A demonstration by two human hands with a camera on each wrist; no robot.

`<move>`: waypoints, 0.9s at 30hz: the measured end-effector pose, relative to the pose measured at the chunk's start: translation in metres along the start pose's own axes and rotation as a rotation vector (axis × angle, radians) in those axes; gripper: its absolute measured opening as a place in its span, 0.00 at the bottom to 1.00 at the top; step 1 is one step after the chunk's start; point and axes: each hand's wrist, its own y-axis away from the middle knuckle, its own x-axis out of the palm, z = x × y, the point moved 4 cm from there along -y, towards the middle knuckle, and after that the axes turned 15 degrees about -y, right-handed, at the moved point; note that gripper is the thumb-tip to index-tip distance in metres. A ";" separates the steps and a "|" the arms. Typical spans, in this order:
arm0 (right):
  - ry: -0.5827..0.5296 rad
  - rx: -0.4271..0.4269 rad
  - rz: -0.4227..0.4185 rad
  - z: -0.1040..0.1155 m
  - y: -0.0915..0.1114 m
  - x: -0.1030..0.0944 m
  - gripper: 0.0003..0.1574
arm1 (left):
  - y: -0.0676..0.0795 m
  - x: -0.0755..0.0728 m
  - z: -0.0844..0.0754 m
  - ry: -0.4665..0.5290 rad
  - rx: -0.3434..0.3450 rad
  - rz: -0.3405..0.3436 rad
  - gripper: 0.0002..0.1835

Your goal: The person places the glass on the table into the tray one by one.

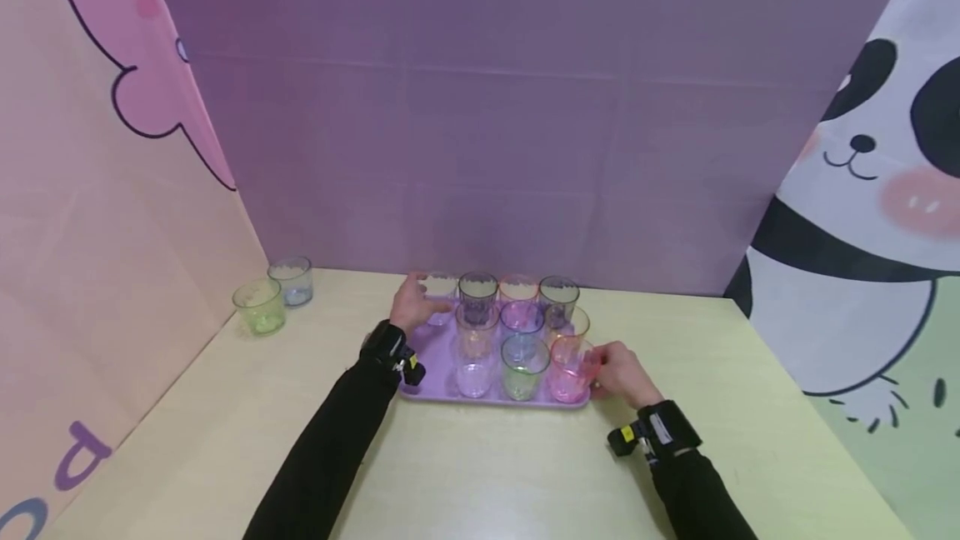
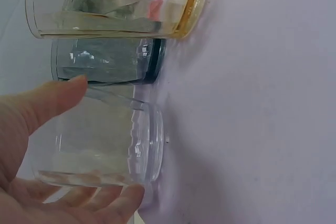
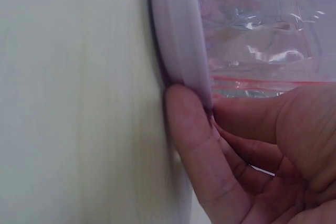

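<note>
Reaching forward in black sleeves, both arms stretched over the pale yellow-green surface [image 1: 480, 473] toward a purple tray [image 1: 433, 365] crowded with coloured glasses. The left hand [image 1: 415, 303] lay at the tray's far left corner, its grip half open around a clear glass [image 1: 439, 297]: in the left wrist view the thumb [image 2: 50, 100] rested on one side of the glass and the fingertips [image 2: 113, 200] curved against the other. Just beside that clear glass stood a grey glass [image 1: 477, 293]. The right hand [image 1: 622, 373] sat at the tray's near right corner, its curled grip touching a pink glass [image 1: 572, 369]; in the right wrist view one finger [image 3: 191, 140] pressed along the tray's rim where it met the surface. Whether the glass was truly clasped could not be told. Well apart, near the left wall, stood a green glass [image 1: 259, 305] and a bluish glass [image 1: 292, 280], side by side.
</note>
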 end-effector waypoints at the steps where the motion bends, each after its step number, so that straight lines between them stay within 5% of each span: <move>1: -0.004 0.006 -0.003 0.000 0.000 0.000 0.10 | 0.000 0.000 0.000 -0.007 -0.002 -0.006 0.44; 18: 0.014 -0.002 0.001 0.002 0.001 -0.001 0.09 | -0.003 0.000 0.000 -0.096 0.007 -0.014 0.45; 27: 0.005 0.026 0.003 -0.001 0.000 0.000 0.09 | -0.001 0.002 0.004 -0.062 -0.006 -0.004 0.47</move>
